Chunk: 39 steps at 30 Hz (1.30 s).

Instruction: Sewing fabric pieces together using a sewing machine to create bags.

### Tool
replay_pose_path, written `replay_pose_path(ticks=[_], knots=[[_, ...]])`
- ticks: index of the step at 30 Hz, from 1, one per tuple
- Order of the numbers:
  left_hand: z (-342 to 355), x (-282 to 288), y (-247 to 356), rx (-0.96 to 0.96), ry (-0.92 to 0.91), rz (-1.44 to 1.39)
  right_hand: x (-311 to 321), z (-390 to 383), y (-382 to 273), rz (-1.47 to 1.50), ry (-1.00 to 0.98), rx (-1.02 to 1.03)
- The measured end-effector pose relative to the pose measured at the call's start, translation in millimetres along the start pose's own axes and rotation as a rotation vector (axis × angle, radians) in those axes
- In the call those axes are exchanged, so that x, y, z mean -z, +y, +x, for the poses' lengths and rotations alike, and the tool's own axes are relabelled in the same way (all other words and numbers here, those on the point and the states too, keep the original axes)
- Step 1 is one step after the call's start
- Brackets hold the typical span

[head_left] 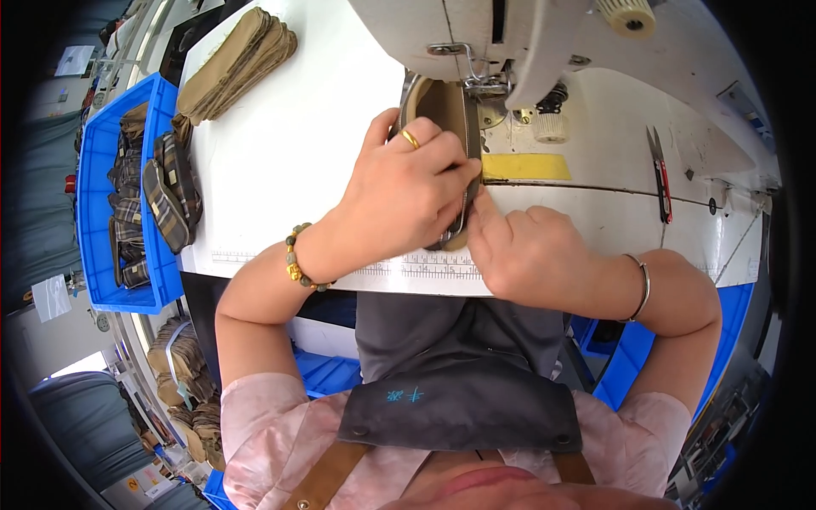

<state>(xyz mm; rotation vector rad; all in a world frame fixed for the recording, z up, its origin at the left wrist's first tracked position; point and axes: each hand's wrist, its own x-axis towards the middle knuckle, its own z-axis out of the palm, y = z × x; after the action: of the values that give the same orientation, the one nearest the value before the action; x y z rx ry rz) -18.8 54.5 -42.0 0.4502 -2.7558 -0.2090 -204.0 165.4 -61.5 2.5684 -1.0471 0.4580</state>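
Note:
A tan-lined fabric piece with a dark edge band lies curved on the sewing table. Its far end reaches the presser foot of the sewing machine. My left hand is closed over the piece, with its fingers bent around the band and covering much of the middle. At the near end, my right hand pinches the band's edge between thumb and fingers. Its fingertips almost meet those of my left hand. The exact kind of piece cannot be made out.
Red-handled thread snips lie to the right, beyond a yellow strip. A stack of tan fabric pieces rests at the far left. Plaid pieces lean by a blue bin holding more. A printed ruler runs along the front edge.

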Motion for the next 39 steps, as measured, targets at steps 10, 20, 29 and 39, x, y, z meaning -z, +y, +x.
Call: replay_pose_path(ticks=[10, 20, 29, 39], knots=[[18, -12, -29, 0.028, 0.114, 0.004, -13, 6, 23, 0.004, 0.029, -0.066], [2, -15, -3, -0.005, 0.195, 0.268, -8, 4, 18, -0.018, 0.033, -0.049], [0, -12, 5, -0.01, 0.197, 0.308, -2, -1, 6, 0.007, 0.018, -0.047], [6, -8, -2, 0.08, 0.121, 0.001, -6, 0, 7, 0.023, 0.034, -0.035]])
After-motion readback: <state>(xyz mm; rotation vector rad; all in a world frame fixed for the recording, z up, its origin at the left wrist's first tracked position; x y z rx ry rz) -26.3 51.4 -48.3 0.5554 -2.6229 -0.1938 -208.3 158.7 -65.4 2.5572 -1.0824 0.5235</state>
